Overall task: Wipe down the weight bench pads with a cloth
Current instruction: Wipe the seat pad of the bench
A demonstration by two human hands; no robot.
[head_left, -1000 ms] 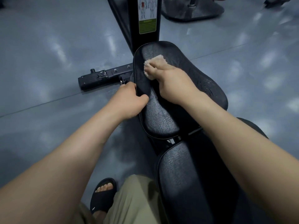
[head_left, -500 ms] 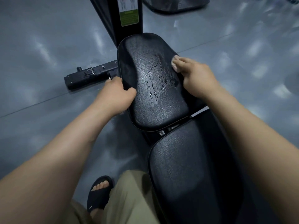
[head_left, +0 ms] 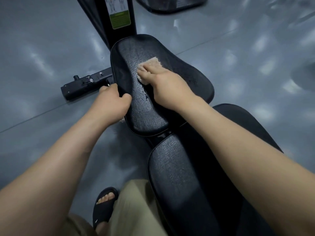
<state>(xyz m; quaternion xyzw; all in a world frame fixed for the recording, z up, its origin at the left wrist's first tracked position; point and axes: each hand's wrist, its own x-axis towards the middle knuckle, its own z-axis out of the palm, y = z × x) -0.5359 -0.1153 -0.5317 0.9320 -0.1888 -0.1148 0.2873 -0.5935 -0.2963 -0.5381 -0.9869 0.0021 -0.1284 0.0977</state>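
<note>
The right hand [head_left: 167, 86] presses a beige cloth [head_left: 152, 62] flat, fingers straight, on the far bench pad [head_left: 148, 120], toward 12 o'clock. The left hand [head_left: 112, 103] grips that pad's 9 o'clock edge.

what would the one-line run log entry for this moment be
left hand grips far black textured bench pad edge | right hand presses beige fluffy cloth on pad
</note>
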